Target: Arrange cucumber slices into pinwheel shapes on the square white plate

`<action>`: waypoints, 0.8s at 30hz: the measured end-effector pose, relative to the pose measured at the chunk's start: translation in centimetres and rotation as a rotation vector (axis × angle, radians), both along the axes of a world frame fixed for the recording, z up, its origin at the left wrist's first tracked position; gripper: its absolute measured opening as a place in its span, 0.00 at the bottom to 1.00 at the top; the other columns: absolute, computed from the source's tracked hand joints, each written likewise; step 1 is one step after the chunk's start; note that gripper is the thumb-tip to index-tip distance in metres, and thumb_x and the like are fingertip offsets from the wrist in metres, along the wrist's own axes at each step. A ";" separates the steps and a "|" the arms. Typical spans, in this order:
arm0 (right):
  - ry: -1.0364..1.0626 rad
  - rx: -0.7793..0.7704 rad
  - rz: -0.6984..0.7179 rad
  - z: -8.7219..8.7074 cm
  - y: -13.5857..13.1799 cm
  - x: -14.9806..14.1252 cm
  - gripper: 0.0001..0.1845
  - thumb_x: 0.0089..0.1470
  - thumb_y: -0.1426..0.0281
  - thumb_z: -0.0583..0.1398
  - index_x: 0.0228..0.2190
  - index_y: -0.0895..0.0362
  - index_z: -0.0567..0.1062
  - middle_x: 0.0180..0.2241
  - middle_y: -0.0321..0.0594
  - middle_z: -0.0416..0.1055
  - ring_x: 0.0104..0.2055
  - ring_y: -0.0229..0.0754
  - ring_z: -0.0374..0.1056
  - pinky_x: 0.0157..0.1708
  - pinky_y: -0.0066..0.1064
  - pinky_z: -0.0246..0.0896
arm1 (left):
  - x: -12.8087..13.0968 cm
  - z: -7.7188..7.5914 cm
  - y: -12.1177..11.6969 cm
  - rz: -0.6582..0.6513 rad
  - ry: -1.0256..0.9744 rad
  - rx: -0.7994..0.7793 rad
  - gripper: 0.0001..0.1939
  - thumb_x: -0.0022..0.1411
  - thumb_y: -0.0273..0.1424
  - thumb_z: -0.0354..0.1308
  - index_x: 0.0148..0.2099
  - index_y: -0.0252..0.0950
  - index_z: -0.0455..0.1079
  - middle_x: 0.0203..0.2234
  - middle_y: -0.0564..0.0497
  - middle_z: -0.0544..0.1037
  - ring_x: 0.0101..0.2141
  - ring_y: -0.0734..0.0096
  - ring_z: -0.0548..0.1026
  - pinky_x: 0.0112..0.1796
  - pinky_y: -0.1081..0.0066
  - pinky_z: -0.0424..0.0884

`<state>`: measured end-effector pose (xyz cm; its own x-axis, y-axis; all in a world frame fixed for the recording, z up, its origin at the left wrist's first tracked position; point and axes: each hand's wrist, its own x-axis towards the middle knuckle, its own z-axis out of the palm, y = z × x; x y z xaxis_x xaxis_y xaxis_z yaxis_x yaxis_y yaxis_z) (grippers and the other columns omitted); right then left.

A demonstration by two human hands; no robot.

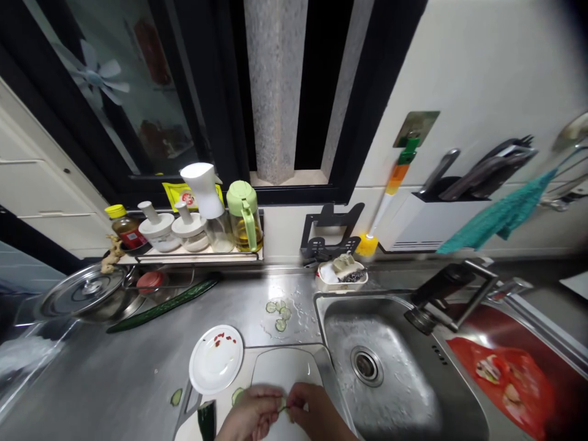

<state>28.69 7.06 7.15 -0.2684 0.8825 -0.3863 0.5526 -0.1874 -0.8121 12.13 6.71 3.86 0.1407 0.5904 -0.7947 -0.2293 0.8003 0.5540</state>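
Observation:
My left hand (250,416) and my right hand (315,413) meet at the bottom of the view over a white cutting board (282,367). Together their fingertips pinch a thin cucumber slice (281,405). A dark green cucumber stub (207,419) stands on the board just left of my left hand. Another slice (236,395) lies by the board's left side. A small white plate (215,358) with red bits sits left of the board.
A steel sink (381,361) with a black tap (443,291) lies to the right, a red bag (505,376) beyond it. Loose slices (279,312) lie on the wet counter; a long cucumber (163,304), pot lid (82,291) and condiment bottles (197,220) are at the left.

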 end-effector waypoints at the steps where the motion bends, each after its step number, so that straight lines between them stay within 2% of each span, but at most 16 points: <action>1: 0.028 -0.025 -0.052 -0.7 0.0 -0.1 0.06 0.36 0.77 0.56 0.19 0.56 0.72 0.18 0.31 0.67 0.25 0.36 0.63 0.29 0.27 0.53 | 0.0 -0.4 0.3 -0.020 0.056 0.043 0.19 0.32 0.35 0.69 0.30 0.32 0.74 0.11 0.56 0.70 0.15 0.80 0.66 0.18 0.80 0.51; 4: 0.067 -0.122 -0.185 -2.9 0.2 -0.3 0.06 0.35 0.77 0.55 0.18 0.55 0.70 0.17 0.30 0.68 0.23 0.36 0.63 0.26 0.27 0.53 | 0.0 -1.1 1.2 -0.101 0.188 0.167 0.15 0.35 0.35 0.66 0.28 0.32 0.74 0.11 0.57 0.70 0.13 0.83 0.60 0.18 0.78 0.48; 8: 0.071 -0.175 -0.253 -4.5 1.0 -0.6 0.06 0.36 0.77 0.53 0.16 0.55 0.68 0.15 0.30 0.67 0.20 0.35 0.63 0.24 0.27 0.53 | 0.1 -1.2 2.7 -0.184 0.335 0.438 0.08 0.43 0.33 0.60 0.26 0.33 0.73 0.15 0.58 0.71 0.18 0.81 0.63 0.24 0.76 0.57; 12: 0.012 -0.137 -0.285 -4.3 2.2 -0.9 0.06 0.37 0.76 0.53 0.17 0.55 0.68 0.14 0.31 0.66 0.19 0.36 0.63 0.23 0.27 0.54 | 0.2 -0.5 4.2 -0.255 0.472 0.560 0.05 0.47 0.32 0.58 0.25 0.35 0.72 0.17 0.58 0.70 0.22 0.77 0.66 0.28 0.75 0.60; 17: -0.129 -0.103 -0.310 -4.1 3.4 -1.5 0.07 0.42 0.76 0.52 0.17 0.53 0.65 0.16 0.32 0.67 0.19 0.37 0.65 0.23 0.28 0.55 | 0.9 0.5 5.2 -0.424 0.763 0.798 0.11 0.56 0.29 0.49 0.29 0.37 0.73 0.26 0.50 0.77 0.31 0.69 0.73 0.35 0.72 0.65; 24: -0.319 -0.021 -0.252 -3.9 4.3 -2.1 0.10 0.48 0.78 0.52 0.21 0.53 0.64 0.20 0.35 0.70 0.30 0.41 0.70 0.30 0.29 0.55 | 1.6 -0.7 5.5 -0.470 1.041 0.890 0.13 0.60 0.26 0.48 0.31 0.38 0.73 0.29 0.48 0.77 0.34 0.64 0.73 0.39 0.68 0.65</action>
<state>26.60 11.32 3.27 0.0916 0.8964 -0.4338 0.7106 -0.3640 -0.6021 13.72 12.22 3.11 0.0553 0.9969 -0.0562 0.7619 -0.0058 0.6476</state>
